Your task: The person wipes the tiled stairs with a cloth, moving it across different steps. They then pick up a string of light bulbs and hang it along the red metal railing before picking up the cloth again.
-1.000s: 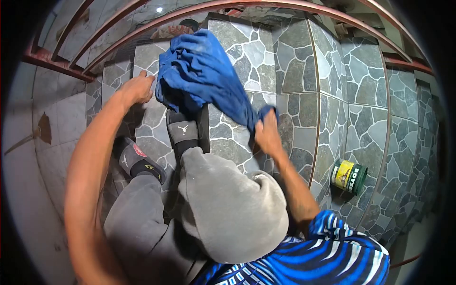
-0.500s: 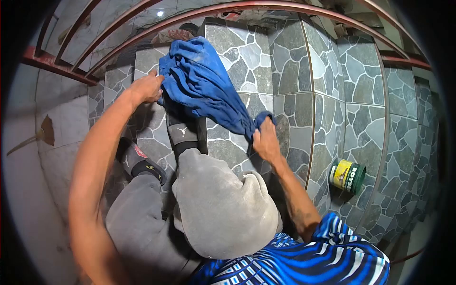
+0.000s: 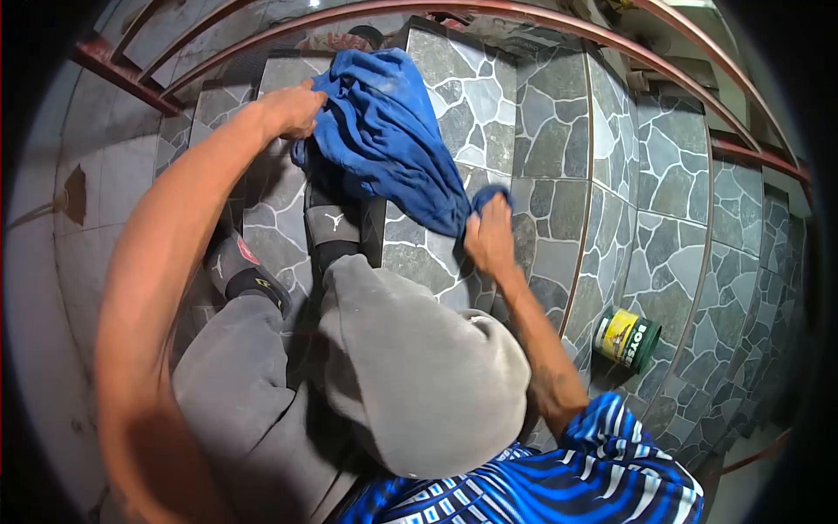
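A blue cloth (image 3: 384,131), crumpled and looking like an old garment, is stretched between my two hands over the stone-patterned steps. My left hand (image 3: 294,112) grips its upper left edge with curled fingers. Around a bunched end at the lower right, my right hand (image 3: 491,236) is closed, and a bit of cloth pokes out above the knuckles. Part of the cloth hangs over my slippered foot (image 3: 334,223). Folds hide where the cloth meets the step beneath.
A green Boysen paint can (image 3: 627,339) with a yellow label is on a step at my right. Red metal railing (image 3: 489,9) curves across the top. Stone-patterned tiled steps (image 3: 550,131) rise to the right. A broom (image 3: 74,196) lies on the left floor.
Both hands and the cloth appear slightly higher in view, and the left arm reaches farther forward. My view has also shifted a little. Both hands keep their hold.
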`<action>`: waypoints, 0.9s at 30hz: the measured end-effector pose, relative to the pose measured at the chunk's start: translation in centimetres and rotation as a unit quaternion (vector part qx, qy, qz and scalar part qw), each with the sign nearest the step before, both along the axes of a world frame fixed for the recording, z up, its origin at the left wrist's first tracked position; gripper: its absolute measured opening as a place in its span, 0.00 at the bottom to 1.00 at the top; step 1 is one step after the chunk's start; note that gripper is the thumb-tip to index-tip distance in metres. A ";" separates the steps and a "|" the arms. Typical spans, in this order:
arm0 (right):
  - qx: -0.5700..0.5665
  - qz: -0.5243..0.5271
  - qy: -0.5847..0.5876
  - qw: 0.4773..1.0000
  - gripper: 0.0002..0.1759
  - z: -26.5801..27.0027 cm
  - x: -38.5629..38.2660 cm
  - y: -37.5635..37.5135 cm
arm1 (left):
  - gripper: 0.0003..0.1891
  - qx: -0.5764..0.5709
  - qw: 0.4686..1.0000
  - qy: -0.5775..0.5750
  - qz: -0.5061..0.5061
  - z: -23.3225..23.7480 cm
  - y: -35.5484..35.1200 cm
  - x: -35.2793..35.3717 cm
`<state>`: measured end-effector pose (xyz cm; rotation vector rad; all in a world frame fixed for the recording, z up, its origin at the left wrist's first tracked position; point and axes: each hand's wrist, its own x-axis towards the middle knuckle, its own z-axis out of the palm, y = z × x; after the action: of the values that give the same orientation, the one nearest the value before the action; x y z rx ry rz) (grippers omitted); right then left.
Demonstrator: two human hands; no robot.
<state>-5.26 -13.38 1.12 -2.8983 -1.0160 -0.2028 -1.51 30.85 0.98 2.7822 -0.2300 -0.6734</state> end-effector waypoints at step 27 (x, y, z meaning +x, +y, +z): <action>-0.592 0.070 -0.241 0.766 0.27 3.6 12.6 1.5 | 0.25 0.035 0.997 0.043 0.053 0.2 6.7 -5.4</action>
<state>7.38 -11.92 4.76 -3.9263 -2.0441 -0.4448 -6.94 37.54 1.21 2.8008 -0.0407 -0.7853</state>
